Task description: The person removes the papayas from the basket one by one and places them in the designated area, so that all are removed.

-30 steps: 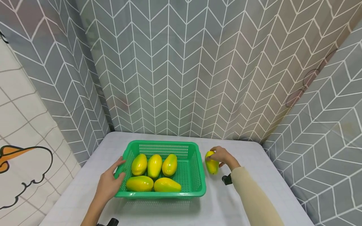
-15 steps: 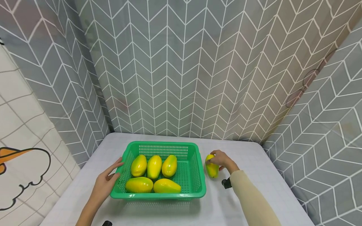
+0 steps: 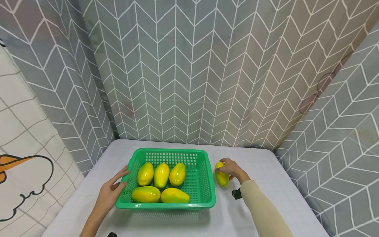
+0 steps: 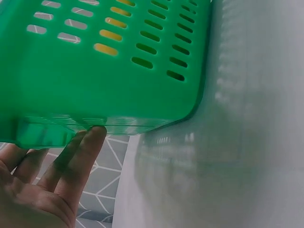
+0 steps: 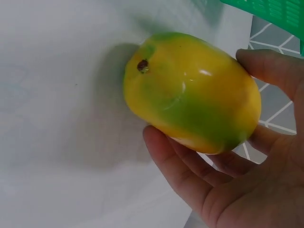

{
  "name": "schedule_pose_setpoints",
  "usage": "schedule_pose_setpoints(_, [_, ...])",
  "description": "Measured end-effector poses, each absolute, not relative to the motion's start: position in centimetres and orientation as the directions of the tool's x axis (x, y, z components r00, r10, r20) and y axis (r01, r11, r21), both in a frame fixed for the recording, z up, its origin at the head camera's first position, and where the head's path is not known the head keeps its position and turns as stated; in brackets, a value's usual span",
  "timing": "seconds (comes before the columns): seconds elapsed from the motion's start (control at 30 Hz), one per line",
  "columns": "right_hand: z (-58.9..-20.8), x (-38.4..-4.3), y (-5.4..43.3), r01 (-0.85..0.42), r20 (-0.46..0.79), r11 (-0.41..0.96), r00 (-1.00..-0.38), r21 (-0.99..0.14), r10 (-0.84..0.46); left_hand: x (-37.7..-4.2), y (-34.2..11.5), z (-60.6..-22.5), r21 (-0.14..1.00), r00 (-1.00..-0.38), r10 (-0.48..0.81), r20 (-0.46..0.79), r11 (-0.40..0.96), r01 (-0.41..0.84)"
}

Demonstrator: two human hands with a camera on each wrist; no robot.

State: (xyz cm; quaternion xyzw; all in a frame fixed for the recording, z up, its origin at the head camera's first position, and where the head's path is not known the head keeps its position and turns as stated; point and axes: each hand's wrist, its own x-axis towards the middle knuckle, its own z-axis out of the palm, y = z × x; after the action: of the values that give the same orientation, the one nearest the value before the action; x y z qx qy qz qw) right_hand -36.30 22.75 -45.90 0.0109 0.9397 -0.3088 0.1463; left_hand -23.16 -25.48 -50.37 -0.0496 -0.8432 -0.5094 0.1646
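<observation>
Yellow-and-green oval fruit with glossy skin (image 3: pixel 222 180) sits in the grasp of my right hand (image 3: pixel 233 169), outside the rectangular green plastic basket (image 3: pixel 165 206), just beside its right wall. I pinch it with my thumb on the side nearer the basket and my other fingers bent against the opposite side. From the right wrist I see a small dark brown stem scar (image 5: pixel 143 66) at one end. I cannot tell whether the fruit's underside touches the white-covered table (image 3: pixel 225 222).

My left hand (image 3: pixel 108 194) is spread at the basket's left end, thumb apart from the fingers, which are fairly straight and touch the rim rather than wrapping it. From the left wrist, my fingertips show under the basket's edge.

Inside the slotted walls lie five similar yellow-green fruits (image 3: pixel 162 175): three side by side at the back, pointing lengthways toward me, and two in front, turned crosswise. All five sit toward the left of the basket.

My right forearm wears a pale beige sleeve (image 3: pixel 263 205). Behind the table hangs a grey curtain with white chevron lines (image 3: pixel 183 82).
</observation>
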Motion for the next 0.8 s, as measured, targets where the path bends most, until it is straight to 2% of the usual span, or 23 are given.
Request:
schedule_pose_setpoints(0.57, [-46.10,-36.12,22.76,0.100,-0.253,0.817,-0.966,-0.567,-0.057,-23.18,-25.38,-50.71,0.863,-0.941,-0.113,0.319,0.446,0.239])
schedule_pose_setpoints(0.8, [-45.97,-36.08,23.05,0.048,-0.186,0.829,-0.980,-0.557,-0.068,-23.13,-25.25,-50.74,0.869,-0.940,-0.119,0.319,0.434,0.239])
